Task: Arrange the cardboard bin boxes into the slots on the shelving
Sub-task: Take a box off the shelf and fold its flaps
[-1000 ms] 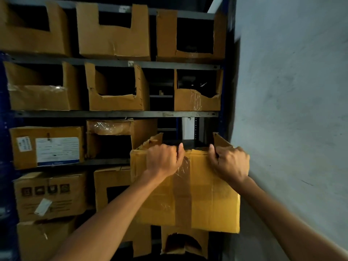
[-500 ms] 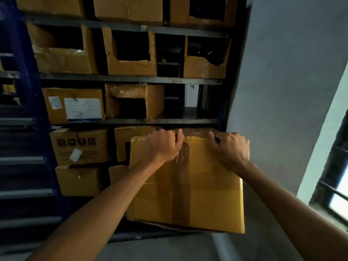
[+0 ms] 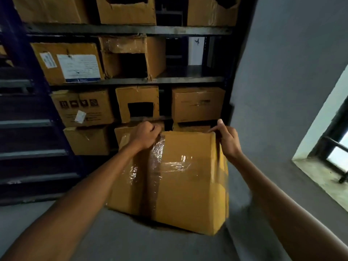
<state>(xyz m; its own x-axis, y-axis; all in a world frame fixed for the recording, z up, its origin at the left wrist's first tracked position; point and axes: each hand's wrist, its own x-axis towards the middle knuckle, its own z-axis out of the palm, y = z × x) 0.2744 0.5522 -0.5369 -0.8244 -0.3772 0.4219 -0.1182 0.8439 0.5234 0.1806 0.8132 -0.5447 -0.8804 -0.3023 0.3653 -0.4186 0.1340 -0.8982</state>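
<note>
In a dim storeroom, before dark metal shelving (image 3: 188, 80) full of brown cartons, the tape-wrapped yellow-brown cardboard bin box (image 3: 184, 181) is low by the grey floor (image 3: 131, 242), with the left hand (image 3: 145, 135) curled over its top edge and the right hand (image 3: 227, 138) pinching its corner, probably to steady it.

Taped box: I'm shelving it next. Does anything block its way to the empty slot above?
Nothing visible does. The left hand and right hand grip the taped box low down; the empty slot stands open in front.
</note>
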